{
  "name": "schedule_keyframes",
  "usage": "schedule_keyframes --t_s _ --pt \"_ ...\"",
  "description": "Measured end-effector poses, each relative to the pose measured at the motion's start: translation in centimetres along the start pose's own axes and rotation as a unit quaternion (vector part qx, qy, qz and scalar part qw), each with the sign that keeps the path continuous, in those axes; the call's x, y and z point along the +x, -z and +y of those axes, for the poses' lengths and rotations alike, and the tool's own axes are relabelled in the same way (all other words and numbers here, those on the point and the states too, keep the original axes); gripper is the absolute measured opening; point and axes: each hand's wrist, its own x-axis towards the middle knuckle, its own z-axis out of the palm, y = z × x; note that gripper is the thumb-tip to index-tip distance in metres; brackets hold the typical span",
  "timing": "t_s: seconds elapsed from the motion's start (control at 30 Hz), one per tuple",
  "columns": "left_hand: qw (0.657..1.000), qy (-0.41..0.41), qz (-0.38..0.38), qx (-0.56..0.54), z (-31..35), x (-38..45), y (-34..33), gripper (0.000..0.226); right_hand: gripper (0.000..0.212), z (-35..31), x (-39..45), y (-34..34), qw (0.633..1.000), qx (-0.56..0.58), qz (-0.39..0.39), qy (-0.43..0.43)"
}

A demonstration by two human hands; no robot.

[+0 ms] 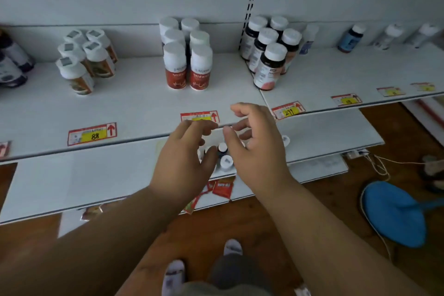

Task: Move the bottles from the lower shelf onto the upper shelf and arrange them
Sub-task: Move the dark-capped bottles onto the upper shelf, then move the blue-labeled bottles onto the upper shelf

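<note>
White shelving fills the frame. On the upper shelf [134, 103], from left to right, stand orange-labelled bottles [83, 60], red-labelled bottles [186, 55] and dark bottles [268, 50]. At centre, the left hand [185, 161] and right hand [254, 142] hover with fingers loosely spread, holding nothing, above a few white-capped bottles [224, 157] on the lower shelf [324, 132]. A blue fan [394, 214] lies at lower right.
</note>
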Motion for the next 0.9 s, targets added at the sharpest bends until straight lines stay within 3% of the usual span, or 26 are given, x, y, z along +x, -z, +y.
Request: schedule_keyframes --t_s 0.33,0.6,0.9 --pt "0.991 0.124 0.04 -0.012 -8.8 -6.2 -4.0 0.039 0.03 4.9 -5.2 -7.8 0.994 0.006 -0.109 0.025" --pt "0.98 0.196 0.027 -0.012 -17.8 -10.1 -12.0 0.038 0.036 14.1 -8.8 -14.5 0.98 -0.015 -0.199 -0.019" --pt "0.957 0.288 0.008 -0.024 -28.9 -9.9 -20.5 0.039 0.042 26.8 -7.5 -26.3 0.953 -0.132 -0.27 -0.031"
